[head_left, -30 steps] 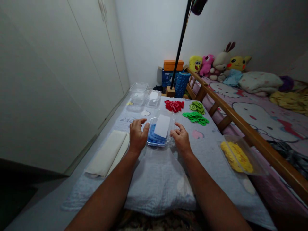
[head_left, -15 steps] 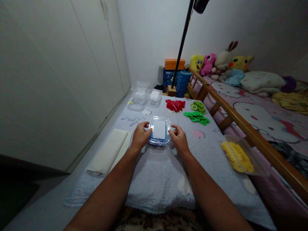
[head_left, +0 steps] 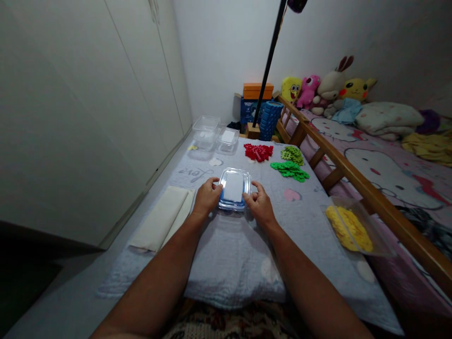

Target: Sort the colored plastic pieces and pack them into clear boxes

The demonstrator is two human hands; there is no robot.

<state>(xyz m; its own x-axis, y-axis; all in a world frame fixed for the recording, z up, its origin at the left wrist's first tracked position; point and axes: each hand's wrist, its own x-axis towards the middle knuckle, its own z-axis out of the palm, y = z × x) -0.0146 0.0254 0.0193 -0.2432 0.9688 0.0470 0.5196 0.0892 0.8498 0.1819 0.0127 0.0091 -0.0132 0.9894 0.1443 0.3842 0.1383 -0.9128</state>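
A clear plastic container (head_left: pixel 233 187) with a lid sits at the middle of the cloth-covered table. A white label covers much of its lid, and something blue shows through around it. My left hand (head_left: pixel 207 196) grips the container's left side, thumb at the rim. On the opposite side my right hand (head_left: pixel 260 203) holds the container, its thumb resting on the lid near the lower right corner. Left of my left hand lies a folded cream cloth (head_left: pixel 160 219). Beyond the container are red pieces (head_left: pixel 258 152), green pieces (head_left: pixel 290 172) and light-green pieces (head_left: pixel 292 155) in piles.
Two more clear containers, a larger one (head_left: pixel 206 126) and a smaller one (head_left: pixel 228 136), stand at the far left. A clear bag of yellow pieces (head_left: pixel 349 228) lies at the right edge. A wooden bed rail (head_left: pixel 339 165) borders the right side, a white cabinet (head_left: pixel 106 117) the left.
My right thumb has moved inward from the container's right edge onto the lid. The container stays in nearly the same spot; the view has shifted slightly.
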